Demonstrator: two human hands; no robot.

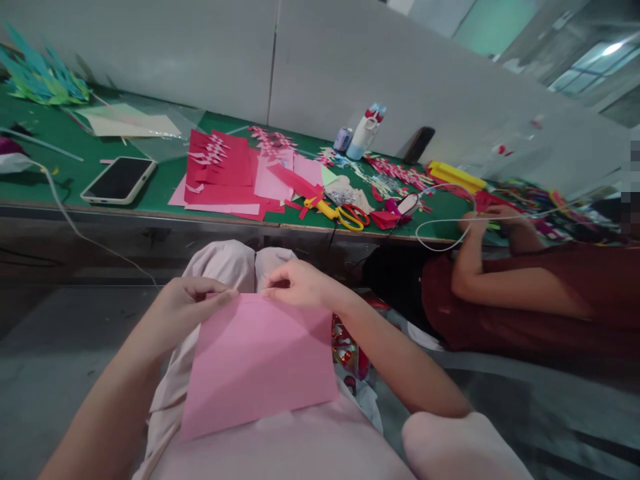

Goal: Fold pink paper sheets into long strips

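“Pale clothing point(280, 457) recorded nearest, wearer's side of the green table point(166, 179). Pink paper sheet point(260, 367): location?”

“Over the wearer's lap, short of the table's front edge, not touching it.”

“Condition of hands?”

“Left hand point(193, 303): thumb and fingers pinched on the sheet's table-side edge. Right hand point(296, 283): pinched on the same edge.”

“Other items?”

“Smartphone point(120, 180), table's front left. Yellow-handled scissors point(327, 210), table's front edge, around centre. Another person point(530, 313), maroon top, at the table's right.”
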